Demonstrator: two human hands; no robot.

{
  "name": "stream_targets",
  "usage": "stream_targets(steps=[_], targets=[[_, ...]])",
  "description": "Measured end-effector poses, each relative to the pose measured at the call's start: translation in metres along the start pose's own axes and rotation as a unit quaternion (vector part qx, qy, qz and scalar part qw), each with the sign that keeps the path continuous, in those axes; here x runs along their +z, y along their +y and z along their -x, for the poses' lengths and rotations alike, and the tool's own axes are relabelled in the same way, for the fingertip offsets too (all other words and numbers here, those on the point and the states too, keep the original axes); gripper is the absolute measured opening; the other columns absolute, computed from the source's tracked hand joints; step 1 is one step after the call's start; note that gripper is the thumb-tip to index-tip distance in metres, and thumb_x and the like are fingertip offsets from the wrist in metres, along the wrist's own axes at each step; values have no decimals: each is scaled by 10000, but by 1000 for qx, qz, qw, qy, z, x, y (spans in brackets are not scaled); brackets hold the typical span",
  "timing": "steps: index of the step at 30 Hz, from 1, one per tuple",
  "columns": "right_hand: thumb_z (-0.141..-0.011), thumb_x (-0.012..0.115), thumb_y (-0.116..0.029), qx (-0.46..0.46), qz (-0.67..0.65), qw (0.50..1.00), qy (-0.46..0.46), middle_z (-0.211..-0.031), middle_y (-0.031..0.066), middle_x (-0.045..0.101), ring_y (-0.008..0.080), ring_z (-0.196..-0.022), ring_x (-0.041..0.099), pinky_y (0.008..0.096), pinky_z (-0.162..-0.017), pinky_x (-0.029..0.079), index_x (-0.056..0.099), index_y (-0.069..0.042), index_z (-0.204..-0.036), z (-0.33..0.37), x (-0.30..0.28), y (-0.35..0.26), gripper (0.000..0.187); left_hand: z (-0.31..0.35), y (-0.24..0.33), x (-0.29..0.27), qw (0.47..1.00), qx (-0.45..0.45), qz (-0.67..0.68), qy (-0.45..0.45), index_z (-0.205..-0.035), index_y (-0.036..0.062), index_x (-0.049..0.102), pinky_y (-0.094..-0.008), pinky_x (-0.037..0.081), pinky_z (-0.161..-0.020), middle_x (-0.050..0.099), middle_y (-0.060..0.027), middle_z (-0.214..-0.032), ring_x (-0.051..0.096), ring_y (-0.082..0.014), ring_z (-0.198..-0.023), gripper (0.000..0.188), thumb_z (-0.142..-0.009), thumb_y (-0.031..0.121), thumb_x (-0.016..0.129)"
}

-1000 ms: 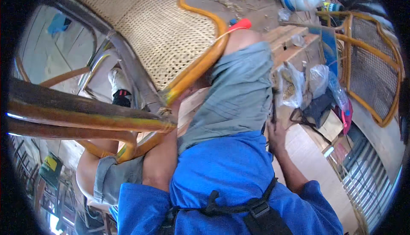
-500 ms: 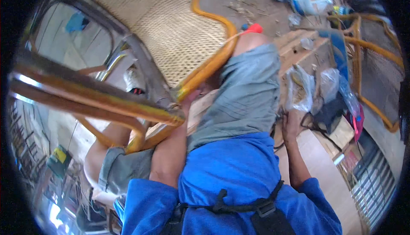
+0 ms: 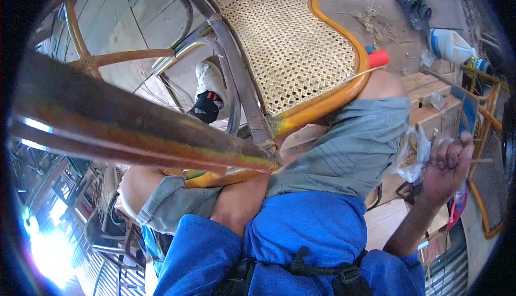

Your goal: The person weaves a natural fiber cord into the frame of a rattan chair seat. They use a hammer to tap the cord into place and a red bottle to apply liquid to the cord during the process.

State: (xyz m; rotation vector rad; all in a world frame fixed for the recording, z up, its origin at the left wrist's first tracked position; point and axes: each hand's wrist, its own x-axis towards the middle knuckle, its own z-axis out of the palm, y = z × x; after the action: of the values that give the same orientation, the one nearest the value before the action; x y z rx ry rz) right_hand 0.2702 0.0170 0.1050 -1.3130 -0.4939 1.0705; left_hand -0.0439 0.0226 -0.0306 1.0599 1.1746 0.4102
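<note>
A rattan chair frame (image 3: 322, 105) with a woven cane panel (image 3: 290, 43) leans across my lap, its dark and orange poles meeting at a bound corner. My left forearm (image 3: 242, 202) goes in beneath that joint, and the frame hides the fingers of my left hand. Off to the right, my right hand (image 3: 449, 167) is raised with curled fingers. A thin pale strip (image 3: 482, 160) sticks out from its fist. Near my knee a red cylinder (image 3: 379, 59) sits against the chair's orange edge.
Wooden blocks (image 3: 430, 94) stand beside my right thigh, with a clear plastic bag (image 3: 411, 156) near them. Farther right are a white-blue jug (image 3: 451, 46) and another rattan frame (image 3: 486, 223). My shoe (image 3: 209, 81) shows through the chair frame; plank floor lies beyond.
My right hand has risen from beside the plastic bag and moved right, with a thin strip now showing in it. The view has shifted left, so the chair appears farther right.
</note>
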Motion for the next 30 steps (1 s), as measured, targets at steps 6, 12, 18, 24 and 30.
stream_targets(steps=[6,12,18,24,30], targets=[[-948,336,-477,1,-150,977,-152,-511,-65,195,65,-430,224,225,-410,202,527,-37,-949,-62,114,71,480,-51,-15,-42,992,40,-93,70,-1078,41,532,-320,425,-722,544,-101,-920,509,-218,-808,290,-857,228,515],[-926,350,-527,153,-117,977,-92,-487,-60,153,72,-383,197,240,-370,181,485,-36,-835,-73,155,123,517,-71,-35,-134,926,46,-273,258,-1080,41,532,-322,425,-727,545,-104,-926,510,-222,-815,292,-857,228,515],[-928,349,-520,237,-96,965,-58,-482,-61,167,68,-372,208,243,-352,218,480,-37,-816,-79,152,149,512,-100,-51,-167,918,11,-321,234,-1082,41,531,-325,425,-733,545,-107,-932,510,-226,-822,293,-858,228,514],[-931,341,-518,323,-89,939,-78,-478,-63,176,66,-372,208,244,-361,232,507,-55,-824,-78,144,158,503,-94,-57,-169,915,-4,-324,242,-1084,41,531,-327,425,-739,545,-110,-938,511,-230,-830,294,-858,228,513],[-927,296,-550,274,-135,948,-86,-468,-70,152,68,-372,201,248,-376,235,504,-80,-804,-71,136,149,528,-104,-61,-168,920,0,-319,229,-1086,41,530,-330,425,-744,546,-113,-944,511,-234,-837,295,-859,228,512]])
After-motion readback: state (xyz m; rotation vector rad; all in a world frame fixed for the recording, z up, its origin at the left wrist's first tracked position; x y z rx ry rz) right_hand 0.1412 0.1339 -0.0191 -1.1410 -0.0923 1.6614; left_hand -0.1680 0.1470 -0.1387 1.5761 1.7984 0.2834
